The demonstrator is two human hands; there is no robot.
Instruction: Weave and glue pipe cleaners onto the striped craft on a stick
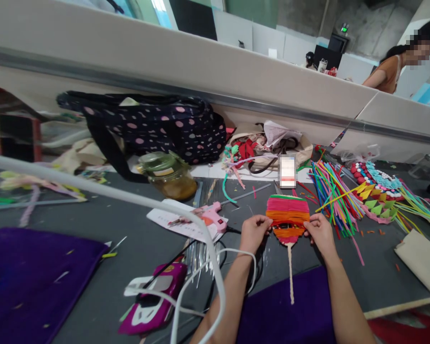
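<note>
- Striped craft piece – bands of pink, orange, green, red wound w/ fuzzy stems – sits mid-worktop, just past our purple cloth; its pale stick tail hangs down twd us onto that cloth.
- We hold it flat by both side edges, prob. so the wound rows stay tight & face up for a look.
- Left hand: fingers pinched on the piece's left edge, thumb on top; forearm comes in low from bottom centre, white cord looped over the wrist.
- Right hand: fingers pinched on the right edge, mirror pose; forearm angles in from bottom right.
- Loose coloured stems fan out just right of the piece, within easy reach; a beaded, zigzag craft lies beyond them.
- Pink glue gun rests on paper near the left hand, nozzle pointing away from the piece.
- Further out: jar, polka-dot bag vs. the partition, magenta case near us.
- Another person sits behind the partition, well apart.
</note>
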